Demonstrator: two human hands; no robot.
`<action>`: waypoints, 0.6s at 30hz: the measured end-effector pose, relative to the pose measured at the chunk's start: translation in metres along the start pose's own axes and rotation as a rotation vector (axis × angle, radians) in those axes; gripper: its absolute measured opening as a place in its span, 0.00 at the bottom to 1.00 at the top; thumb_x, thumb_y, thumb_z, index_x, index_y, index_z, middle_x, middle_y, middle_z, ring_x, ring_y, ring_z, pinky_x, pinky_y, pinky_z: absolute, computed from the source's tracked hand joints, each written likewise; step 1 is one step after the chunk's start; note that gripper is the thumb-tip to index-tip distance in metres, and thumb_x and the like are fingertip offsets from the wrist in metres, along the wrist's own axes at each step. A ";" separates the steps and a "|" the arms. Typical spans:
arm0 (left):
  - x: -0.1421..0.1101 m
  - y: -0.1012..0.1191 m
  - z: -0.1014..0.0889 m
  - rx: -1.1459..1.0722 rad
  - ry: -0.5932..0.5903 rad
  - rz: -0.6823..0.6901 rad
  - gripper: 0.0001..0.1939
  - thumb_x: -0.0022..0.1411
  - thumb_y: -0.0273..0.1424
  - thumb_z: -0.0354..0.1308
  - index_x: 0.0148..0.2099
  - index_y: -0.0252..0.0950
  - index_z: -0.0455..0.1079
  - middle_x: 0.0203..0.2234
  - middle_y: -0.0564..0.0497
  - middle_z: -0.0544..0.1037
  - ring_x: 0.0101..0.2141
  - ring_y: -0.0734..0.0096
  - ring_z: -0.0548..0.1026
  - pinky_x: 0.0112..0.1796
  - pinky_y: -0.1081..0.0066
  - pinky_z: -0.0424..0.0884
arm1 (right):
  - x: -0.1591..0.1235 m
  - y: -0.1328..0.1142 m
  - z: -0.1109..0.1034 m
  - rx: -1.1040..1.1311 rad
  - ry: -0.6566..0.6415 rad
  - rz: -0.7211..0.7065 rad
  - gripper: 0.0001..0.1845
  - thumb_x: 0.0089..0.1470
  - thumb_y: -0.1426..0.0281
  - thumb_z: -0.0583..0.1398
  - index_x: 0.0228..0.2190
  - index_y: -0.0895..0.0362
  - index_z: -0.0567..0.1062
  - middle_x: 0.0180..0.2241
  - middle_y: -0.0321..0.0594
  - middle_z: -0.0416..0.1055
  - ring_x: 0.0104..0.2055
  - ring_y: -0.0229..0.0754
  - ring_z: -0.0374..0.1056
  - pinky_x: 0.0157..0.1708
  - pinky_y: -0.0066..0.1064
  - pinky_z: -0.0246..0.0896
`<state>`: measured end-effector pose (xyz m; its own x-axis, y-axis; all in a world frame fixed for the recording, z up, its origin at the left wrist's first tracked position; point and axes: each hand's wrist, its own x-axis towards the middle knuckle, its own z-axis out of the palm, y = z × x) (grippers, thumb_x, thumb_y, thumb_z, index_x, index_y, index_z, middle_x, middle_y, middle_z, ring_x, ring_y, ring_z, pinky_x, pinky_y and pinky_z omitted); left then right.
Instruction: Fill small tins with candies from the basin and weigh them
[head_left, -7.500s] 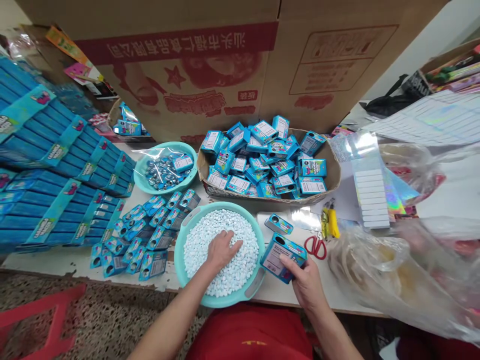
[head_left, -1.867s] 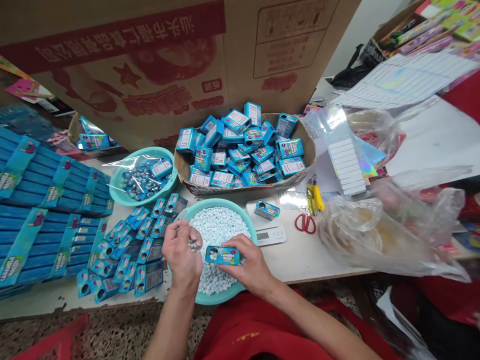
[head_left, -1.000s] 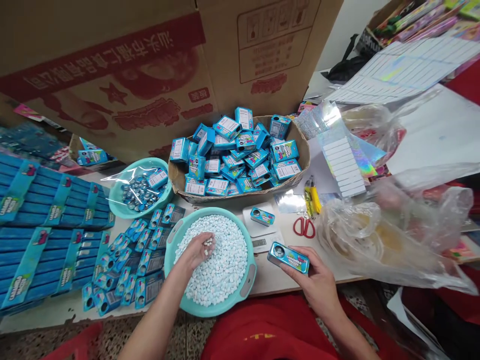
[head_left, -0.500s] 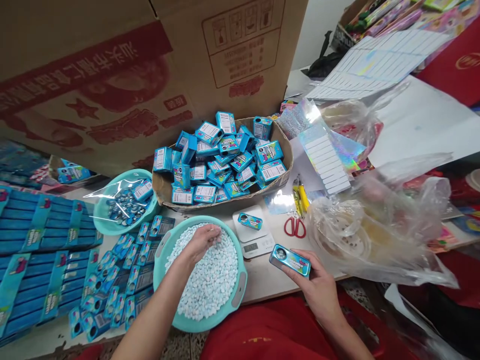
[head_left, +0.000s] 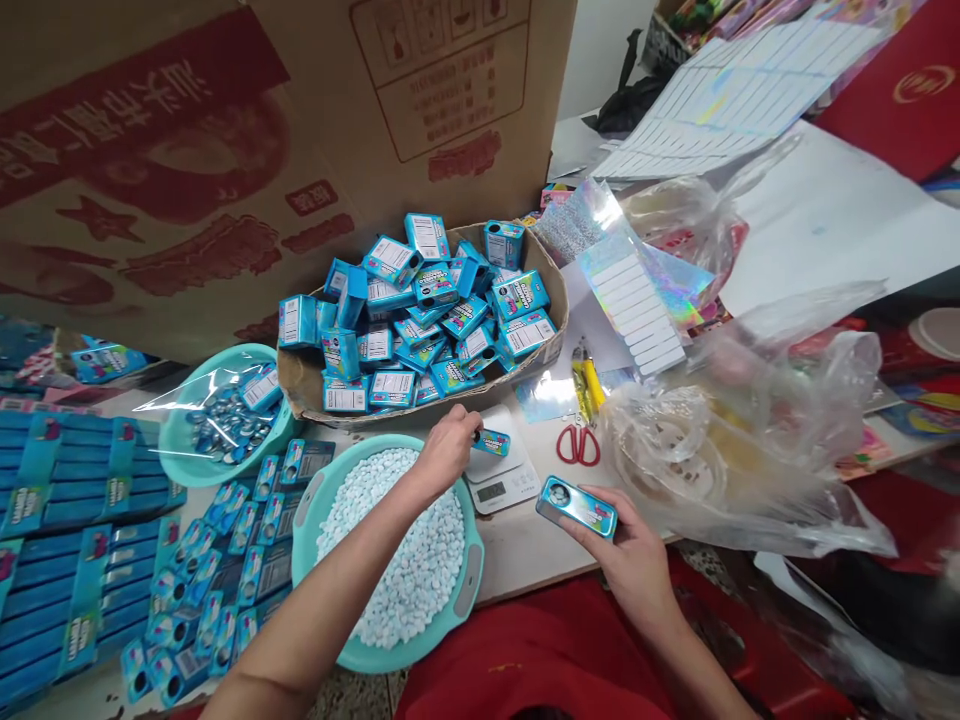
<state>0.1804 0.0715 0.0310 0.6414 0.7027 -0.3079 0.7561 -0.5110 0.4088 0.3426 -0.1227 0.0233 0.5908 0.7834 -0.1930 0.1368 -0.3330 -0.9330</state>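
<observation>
The right hand (head_left: 637, 560) pinches a blue rectangular tin box with a round hole (head_left: 577, 507) between thumb and fingers, its holed face up, just beside the white digital scale (head_left: 511, 492). The left hand (head_left: 448, 445), fingers bunched together, is at the end of a second small blue printed box (head_left: 493, 443) on the scale; whether it pinches anything cannot be told. Below its forearm sits a turquoise plastic basin (head_left: 469, 580) of pale candies (head_left: 420, 570).
</observation>
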 end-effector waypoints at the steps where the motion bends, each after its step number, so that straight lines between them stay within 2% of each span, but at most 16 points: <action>1: 0.000 0.001 -0.001 0.009 -0.005 0.003 0.14 0.55 0.20 0.46 0.40 0.39 0.67 0.34 0.50 0.66 0.33 0.69 0.67 0.34 0.71 0.60 | 0.000 0.000 0.000 -0.002 0.003 0.002 0.19 0.39 0.58 0.66 0.33 0.56 0.76 0.33 0.42 0.71 0.35 0.46 0.68 0.36 0.37 0.65; 9: 0.003 0.001 -0.004 -0.021 -0.046 0.035 0.12 0.52 0.19 0.46 0.33 0.38 0.68 0.30 0.50 0.66 0.30 0.69 0.67 0.30 0.70 0.57 | 0.001 0.002 0.003 -0.009 0.011 -0.022 0.20 0.41 0.59 0.66 0.35 0.56 0.75 0.36 0.42 0.71 0.37 0.47 0.68 0.39 0.40 0.65; 11: 0.004 -0.001 -0.002 -0.042 -0.041 0.051 0.14 0.52 0.19 0.46 0.34 0.38 0.69 0.31 0.50 0.66 0.31 0.69 0.67 0.30 0.70 0.58 | 0.001 0.003 0.005 -0.002 0.004 -0.031 0.20 0.41 0.59 0.66 0.35 0.56 0.75 0.36 0.41 0.71 0.38 0.46 0.68 0.40 0.40 0.65; 14: 0.007 -0.001 -0.001 -0.064 -0.002 0.061 0.16 0.51 0.18 0.47 0.39 0.39 0.68 0.35 0.50 0.67 0.34 0.69 0.68 0.32 0.71 0.59 | 0.001 0.004 0.007 0.006 -0.004 -0.032 0.19 0.40 0.59 0.66 0.35 0.55 0.75 0.35 0.41 0.71 0.37 0.46 0.68 0.39 0.40 0.66; 18: -0.004 -0.005 -0.006 -0.120 0.109 0.009 0.13 0.54 0.20 0.48 0.38 0.40 0.68 0.34 0.51 0.69 0.34 0.69 0.68 0.33 0.71 0.60 | -0.001 0.005 0.007 0.008 -0.003 -0.030 0.20 0.40 0.59 0.67 0.35 0.56 0.75 0.35 0.42 0.71 0.37 0.46 0.68 0.40 0.40 0.65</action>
<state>0.1736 0.0739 0.0353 0.6250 0.7514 -0.2117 0.7255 -0.4589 0.5128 0.3370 -0.1211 0.0169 0.5841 0.7945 -0.1661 0.1482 -0.3056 -0.9406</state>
